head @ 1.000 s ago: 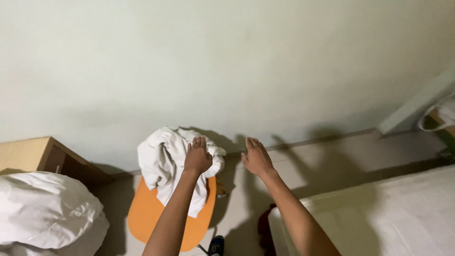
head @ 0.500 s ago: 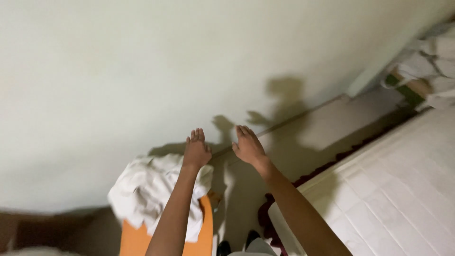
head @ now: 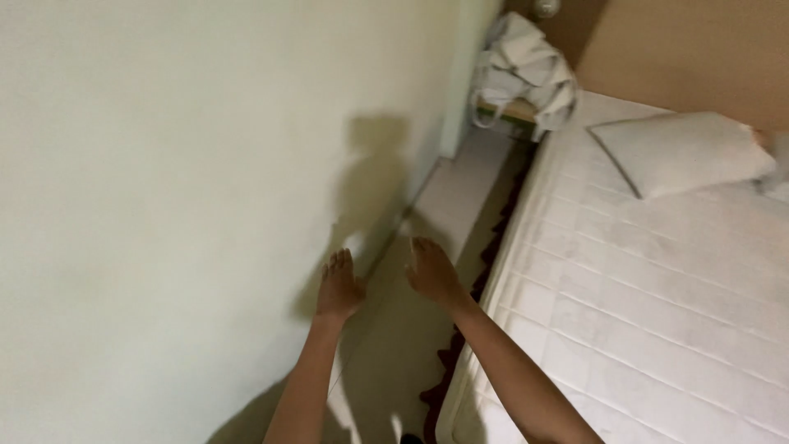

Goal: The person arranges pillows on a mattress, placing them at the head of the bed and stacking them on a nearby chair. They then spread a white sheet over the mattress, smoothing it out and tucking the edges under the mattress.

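Overhead, left hand [head: 339, 288], right hand [head: 433, 274] empty, grip apart; pale wall [head: 164, 164], bare mattress [head: 649, 288] beside.

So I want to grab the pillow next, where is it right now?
The pillow lies at the upper right of the head view, on the bare white mattress near the brown headboard, well beyond the right hand.

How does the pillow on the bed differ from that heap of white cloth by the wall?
The pillow lies smooth and plump on the bare quilted mattress; the white cloth heap is crumpled and folded over itself. The pillow lies on the bed itself, while the heap sits off the bed's far corner, close to the wall. Both are white and soft.
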